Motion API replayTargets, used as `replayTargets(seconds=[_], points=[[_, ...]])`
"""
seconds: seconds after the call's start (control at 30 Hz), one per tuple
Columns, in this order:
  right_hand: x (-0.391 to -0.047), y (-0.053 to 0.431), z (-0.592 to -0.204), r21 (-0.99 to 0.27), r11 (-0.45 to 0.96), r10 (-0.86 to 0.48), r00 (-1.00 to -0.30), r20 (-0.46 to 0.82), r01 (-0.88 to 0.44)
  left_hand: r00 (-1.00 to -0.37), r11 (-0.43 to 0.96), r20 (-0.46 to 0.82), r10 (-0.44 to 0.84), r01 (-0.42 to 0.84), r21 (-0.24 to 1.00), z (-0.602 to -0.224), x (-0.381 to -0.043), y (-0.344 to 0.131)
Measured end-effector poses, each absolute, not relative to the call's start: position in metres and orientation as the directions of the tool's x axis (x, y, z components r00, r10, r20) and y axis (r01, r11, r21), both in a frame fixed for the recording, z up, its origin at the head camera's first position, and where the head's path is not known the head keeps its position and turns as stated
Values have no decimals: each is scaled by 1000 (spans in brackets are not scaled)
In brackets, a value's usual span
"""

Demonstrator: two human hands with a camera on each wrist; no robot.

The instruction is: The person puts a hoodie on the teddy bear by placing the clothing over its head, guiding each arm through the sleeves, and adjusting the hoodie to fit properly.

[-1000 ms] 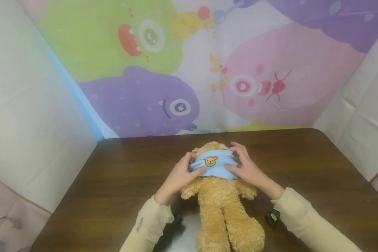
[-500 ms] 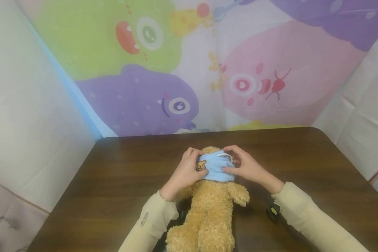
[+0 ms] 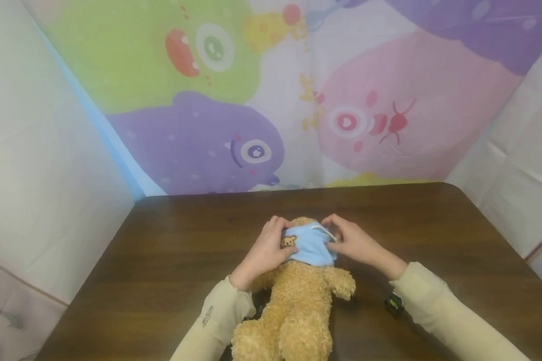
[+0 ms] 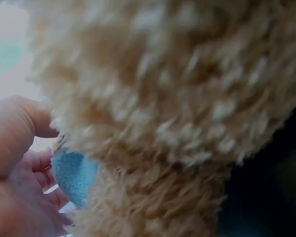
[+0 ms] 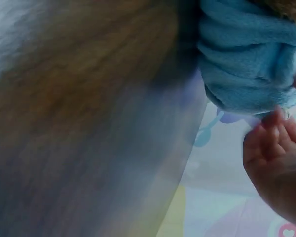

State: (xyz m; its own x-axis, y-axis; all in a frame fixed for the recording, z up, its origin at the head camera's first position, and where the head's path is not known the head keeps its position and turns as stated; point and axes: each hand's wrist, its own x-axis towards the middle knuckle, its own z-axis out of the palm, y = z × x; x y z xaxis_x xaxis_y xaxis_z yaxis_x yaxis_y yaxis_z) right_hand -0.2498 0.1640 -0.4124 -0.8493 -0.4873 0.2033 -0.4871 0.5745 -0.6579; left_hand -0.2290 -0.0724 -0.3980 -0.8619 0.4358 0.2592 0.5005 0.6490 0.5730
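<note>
A tan plush teddy bear (image 3: 300,296) lies on the table in the head view, legs toward me. A light blue fleece garment (image 3: 313,248) with a bear-face patch and a white cord is bunched round its head. My left hand (image 3: 266,250) grips the garment's left side, thumb on the front beside the patch. At the right side, my right hand (image 3: 359,244) pinches the cloth near the cord. Fur fills most of the left wrist view, with a bit of garment (image 4: 75,177) beyond. In the right wrist view, the fingers meet the garment's folded edge (image 5: 241,94).
The dark wooden table (image 3: 180,260) ends at a far edge before a cartoon-printed curtain (image 3: 298,100). Pale cloth walls (image 3: 40,165) stand on both sides. A small black device (image 3: 394,304) sits under the right sleeve.
The bear and garment have turned, so the patch has moved left under my left hand and the white cord has come into view. The bear's legs have swung left.
</note>
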Motion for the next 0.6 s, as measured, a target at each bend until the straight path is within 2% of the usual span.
replayTargets(seconds=[0.3, 0.5, 0.6], points=[[-241, 151, -415, -518, 712, -376, -881, 289, -474, -870, 645, 278, 408, 490, 587, -404, -228, -70], [-233, 143, -419, -258, 826, -368, -827, 426, -501, -860, 650, 319, 400, 511, 562, -406, -226, -68], [-230, 140, -418, -199, 850, -357, -812, 462, -487, -861, 661, 337, 381, 508, 552, -406, -225, -67]])
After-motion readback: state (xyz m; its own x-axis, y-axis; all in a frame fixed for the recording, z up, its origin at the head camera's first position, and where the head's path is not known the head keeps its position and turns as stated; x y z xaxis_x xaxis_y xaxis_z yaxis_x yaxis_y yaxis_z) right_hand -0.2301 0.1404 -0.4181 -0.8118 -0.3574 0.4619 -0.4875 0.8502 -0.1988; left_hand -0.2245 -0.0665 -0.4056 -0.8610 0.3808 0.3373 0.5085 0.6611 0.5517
